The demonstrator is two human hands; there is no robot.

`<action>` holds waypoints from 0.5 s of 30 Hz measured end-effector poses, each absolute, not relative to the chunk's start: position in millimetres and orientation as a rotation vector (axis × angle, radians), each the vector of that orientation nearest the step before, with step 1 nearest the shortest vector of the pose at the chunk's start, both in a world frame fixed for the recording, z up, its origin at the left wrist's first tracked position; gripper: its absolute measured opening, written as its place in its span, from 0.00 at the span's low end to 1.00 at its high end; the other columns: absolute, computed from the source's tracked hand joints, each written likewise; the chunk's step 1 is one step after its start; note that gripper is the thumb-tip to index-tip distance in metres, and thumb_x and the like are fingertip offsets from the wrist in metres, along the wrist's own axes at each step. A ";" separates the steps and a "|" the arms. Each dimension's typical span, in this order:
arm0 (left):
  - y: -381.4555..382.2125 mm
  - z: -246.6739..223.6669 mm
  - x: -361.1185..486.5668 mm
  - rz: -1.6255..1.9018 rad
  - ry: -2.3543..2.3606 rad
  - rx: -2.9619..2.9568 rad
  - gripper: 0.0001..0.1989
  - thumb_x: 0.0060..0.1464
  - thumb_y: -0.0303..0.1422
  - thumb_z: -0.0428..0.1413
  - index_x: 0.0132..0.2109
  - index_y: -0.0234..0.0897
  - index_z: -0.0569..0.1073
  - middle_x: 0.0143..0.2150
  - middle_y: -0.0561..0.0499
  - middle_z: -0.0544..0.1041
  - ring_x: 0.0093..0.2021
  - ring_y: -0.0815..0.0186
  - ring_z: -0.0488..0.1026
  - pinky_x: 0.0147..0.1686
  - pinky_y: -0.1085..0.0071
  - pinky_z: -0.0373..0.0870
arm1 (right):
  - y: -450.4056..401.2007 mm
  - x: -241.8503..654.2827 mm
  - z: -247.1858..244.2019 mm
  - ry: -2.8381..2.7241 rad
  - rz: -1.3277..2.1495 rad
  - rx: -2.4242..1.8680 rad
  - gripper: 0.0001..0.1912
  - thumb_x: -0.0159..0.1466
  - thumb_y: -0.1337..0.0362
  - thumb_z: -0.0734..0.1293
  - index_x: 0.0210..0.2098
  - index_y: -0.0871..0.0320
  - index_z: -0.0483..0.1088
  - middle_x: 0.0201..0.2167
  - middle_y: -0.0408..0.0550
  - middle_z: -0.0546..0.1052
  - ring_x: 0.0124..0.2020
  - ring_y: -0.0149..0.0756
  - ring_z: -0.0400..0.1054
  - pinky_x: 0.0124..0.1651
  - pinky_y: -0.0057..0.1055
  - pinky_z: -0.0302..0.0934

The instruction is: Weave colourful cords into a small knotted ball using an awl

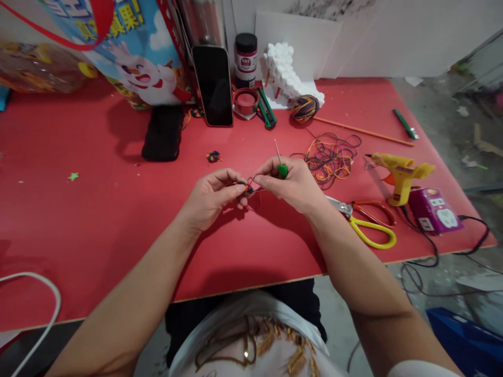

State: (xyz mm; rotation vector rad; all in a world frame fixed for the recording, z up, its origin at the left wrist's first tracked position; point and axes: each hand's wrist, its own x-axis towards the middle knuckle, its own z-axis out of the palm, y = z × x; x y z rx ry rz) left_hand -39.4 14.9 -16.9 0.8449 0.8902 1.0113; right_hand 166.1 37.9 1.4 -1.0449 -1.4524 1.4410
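My left hand [214,196] pinches a small multicoloured yarn piece [249,189] above the red table. Close on its right, my right hand [288,180] pinches a strand of the yarn between thumb and forefinger. A crochet hook with a green handle [282,170] is tucked in my right hand, its thin metal shaft pointing up. Loose multicoloured yarn [330,159] lies tangled to the right of my right hand, below a wound yarn ball [305,109]. Another small yarn piece [213,156] rests on the table beyond my left hand.
Scissors [371,222] lie by my right forearm, near a yellow glue gun [403,175] and a purple power box [435,210]. At the back stand a phone [213,86], a jar [245,60] and a white model [283,65]. A black case [162,133] lies left of them.
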 end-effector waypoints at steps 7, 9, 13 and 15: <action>12.7 -18.3 -39.9 0.875 0.891 0.848 0.11 0.52 0.34 0.74 0.39 0.36 0.82 0.29 0.50 0.83 0.24 0.64 0.80 0.29 0.66 0.83 | 37.7 162.5 1.3 -1.415 1.474 -1.081 0.11 0.59 0.61 0.79 0.28 0.59 0.76 0.20 0.37 0.70 0.22 0.24 0.58 0.25 0.26 0.51; 12.2 -18.7 -39.6 0.877 0.913 0.840 0.12 0.51 0.34 0.75 0.39 0.36 0.83 0.29 0.50 0.83 0.24 0.64 0.80 0.29 0.66 0.83 | 38.2 161.5 0.9 -1.415 1.474 -1.095 0.11 0.59 0.61 0.79 0.28 0.59 0.76 0.19 0.37 0.70 0.23 0.24 0.58 0.25 0.26 0.51; 13.1 -20.7 -38.5 0.887 0.948 0.859 0.11 0.50 0.34 0.75 0.38 0.36 0.84 0.30 0.49 0.83 0.26 0.66 0.80 0.31 0.70 0.81 | 38.4 160.9 1.4 -1.418 1.470 -1.097 0.11 0.58 0.61 0.79 0.28 0.59 0.77 0.20 0.38 0.72 0.23 0.25 0.60 0.26 0.26 0.52; 14.1 -21.7 -38.0 0.926 0.950 0.896 0.10 0.49 0.33 0.75 0.37 0.36 0.85 0.32 0.49 0.84 0.29 0.67 0.81 0.34 0.72 0.80 | 38.5 161.3 1.8 -1.415 1.463 -1.105 0.09 0.59 0.61 0.78 0.29 0.59 0.78 0.21 0.39 0.74 0.23 0.25 0.61 0.26 0.26 0.52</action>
